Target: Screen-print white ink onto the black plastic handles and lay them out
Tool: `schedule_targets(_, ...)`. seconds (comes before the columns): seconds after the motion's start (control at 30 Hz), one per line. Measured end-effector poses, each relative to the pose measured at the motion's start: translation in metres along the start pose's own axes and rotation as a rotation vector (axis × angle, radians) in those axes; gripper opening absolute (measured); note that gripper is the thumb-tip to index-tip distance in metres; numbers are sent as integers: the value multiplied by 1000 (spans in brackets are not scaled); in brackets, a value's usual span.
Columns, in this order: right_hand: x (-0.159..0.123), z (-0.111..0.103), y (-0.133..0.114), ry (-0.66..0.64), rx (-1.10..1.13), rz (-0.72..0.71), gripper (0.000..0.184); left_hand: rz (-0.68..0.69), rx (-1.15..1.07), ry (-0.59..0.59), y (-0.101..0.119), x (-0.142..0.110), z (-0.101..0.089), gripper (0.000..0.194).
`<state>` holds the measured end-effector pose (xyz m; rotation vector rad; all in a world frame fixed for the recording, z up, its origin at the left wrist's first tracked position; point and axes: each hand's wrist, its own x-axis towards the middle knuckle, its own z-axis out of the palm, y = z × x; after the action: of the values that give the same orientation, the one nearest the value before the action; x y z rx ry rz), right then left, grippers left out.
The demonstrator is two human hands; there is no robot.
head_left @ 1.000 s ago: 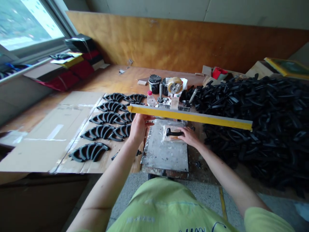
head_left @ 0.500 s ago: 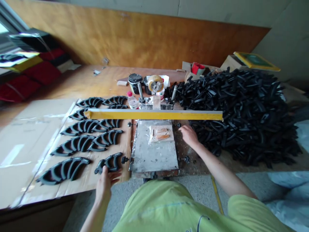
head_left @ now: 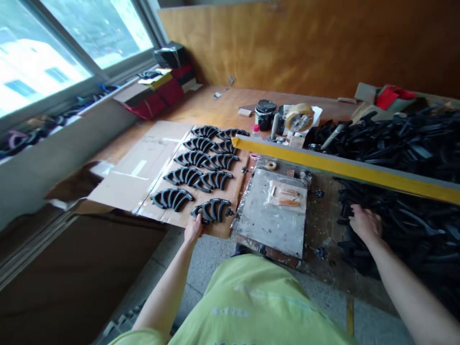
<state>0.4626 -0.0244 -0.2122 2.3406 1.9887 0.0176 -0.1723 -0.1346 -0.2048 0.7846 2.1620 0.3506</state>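
My left hand (head_left: pixel 193 229) rests at the near edge of a cardboard sheet (head_left: pixel 143 172), its fingers touching the nearest fanned group of curved black plastic parts (head_left: pixel 212 210). Whether it grips them I cannot make out. My right hand (head_left: pixel 363 223) reaches into the big heap of black plastic parts (head_left: pixel 402 158) on the right, fingers curled down among them. Between my hands lies a grey metal plate (head_left: pixel 273 215) with a taped orange-brown jig (head_left: pixel 285 195). A long yellow-edged bar (head_left: pixel 341 167) hangs tilted above the plate.
Several more fanned groups of black parts (head_left: pixel 201 158) lie in rows on the cardboard. A black jar (head_left: pixel 265 114), a tape roll (head_left: pixel 299 118) and a small bottle (head_left: pixel 255 131) stand behind the plate. Windows (head_left: pixel 53 52) and red and black boxes (head_left: pixel 161 86) are at the left.
The black part has left the jig, and a further fanned group now lies at the cardboard's near edge under my left hand. My right hand moved from the plate into the heap.
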Motion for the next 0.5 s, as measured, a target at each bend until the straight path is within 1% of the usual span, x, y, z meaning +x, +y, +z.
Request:
schedule_targets(0.07,-1,-4,-10,116,36,-62,31,1,22,41,-1,-7,-1,70)
schedule_targets(0.1,-2,-8,-22,176,82,-110,30,0,41,72,-1,-11,-2,68)
schedule_targets(0.13,-5,-14,-38,237,151,-175,29,3,62,112,0,-15,-3,65)
schedule_targets(0.2,-13,-26,-82,333,318,-363,30,27,104,196,7,-24,-3,57)
schedule_targets(0.27,-21,-37,-131,374,453,-556,30,88,129,245,24,-31,-1,51)
schedule_targets(0.33,-27,-44,-175,356,505,-665,30,216,108,242,52,-39,3,49)
schedule_targets(0.37,-28,-46,-191,339,510,-690,29,299,67,228,70,-42,4,49)
schedule_targets(0.43,-28,-49,-213,305,490,-703,28,479,-69,187,111,-52,7,48)
schedule_targets(0.5,-26,-52,-222,285,454,-698,27,642,-250,129,155,-66,8,44)
